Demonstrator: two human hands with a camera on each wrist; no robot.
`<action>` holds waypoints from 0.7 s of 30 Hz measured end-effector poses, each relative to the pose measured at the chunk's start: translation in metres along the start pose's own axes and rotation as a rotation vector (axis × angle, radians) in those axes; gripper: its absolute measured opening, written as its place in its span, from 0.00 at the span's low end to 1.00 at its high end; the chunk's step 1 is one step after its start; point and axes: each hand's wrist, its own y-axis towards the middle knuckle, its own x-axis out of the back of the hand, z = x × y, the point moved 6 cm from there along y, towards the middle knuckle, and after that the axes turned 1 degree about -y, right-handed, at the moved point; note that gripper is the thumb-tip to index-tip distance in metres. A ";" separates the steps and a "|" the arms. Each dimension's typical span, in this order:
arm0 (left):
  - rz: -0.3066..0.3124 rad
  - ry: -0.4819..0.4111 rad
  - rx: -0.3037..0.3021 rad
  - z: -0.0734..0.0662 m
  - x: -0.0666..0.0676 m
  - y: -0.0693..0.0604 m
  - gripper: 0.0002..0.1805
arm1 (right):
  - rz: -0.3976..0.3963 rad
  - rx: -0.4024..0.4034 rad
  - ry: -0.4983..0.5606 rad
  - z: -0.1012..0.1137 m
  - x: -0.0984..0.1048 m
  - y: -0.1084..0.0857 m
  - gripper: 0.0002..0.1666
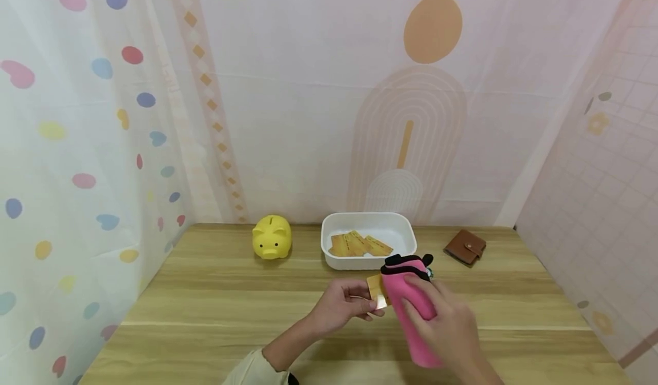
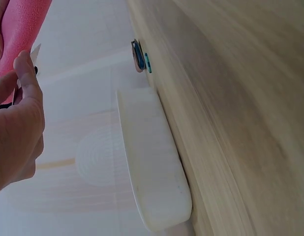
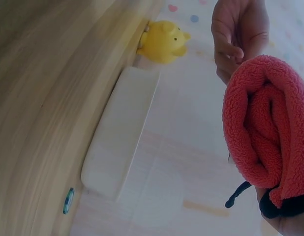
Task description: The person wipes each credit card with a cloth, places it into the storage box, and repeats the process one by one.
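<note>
My left hand (image 1: 336,311) pinches a shiny gold card (image 1: 376,288) between thumb and fingers, above the table. Beside it, my right hand (image 1: 452,322) grips an upright, slightly tilted pink plush cloth (image 1: 418,345) with black edging. The card's right end goes out of sight behind the cloth; whether they touch I cannot tell. In the right wrist view the rolled or folded layers of the cloth (image 3: 235,118) show, with a black cord (image 3: 235,195) hanging off it. The left wrist view shows my left hand (image 2: 16,137) close to the cloth.
Behind the hands stands a white tub (image 1: 349,264) with several gold cards (image 1: 346,244) in it. A yellow piggy bank (image 1: 272,237) is to its left, a brown wallet (image 1: 465,248) to its right. A small teal round thing (image 3: 68,200) lies on the wooden table (image 1: 216,305).
</note>
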 end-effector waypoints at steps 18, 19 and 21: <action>0.032 0.097 -0.078 -0.008 -0.001 -0.004 0.16 | 0.048 0.054 -0.038 0.021 -0.018 -0.002 0.25; 0.029 0.115 -0.085 -0.009 -0.001 -0.005 0.15 | 0.046 0.052 -0.039 0.021 -0.018 -0.002 0.25; 0.016 0.154 -0.095 -0.010 0.000 -0.005 0.14 | 0.046 0.042 -0.040 0.020 -0.019 -0.003 0.25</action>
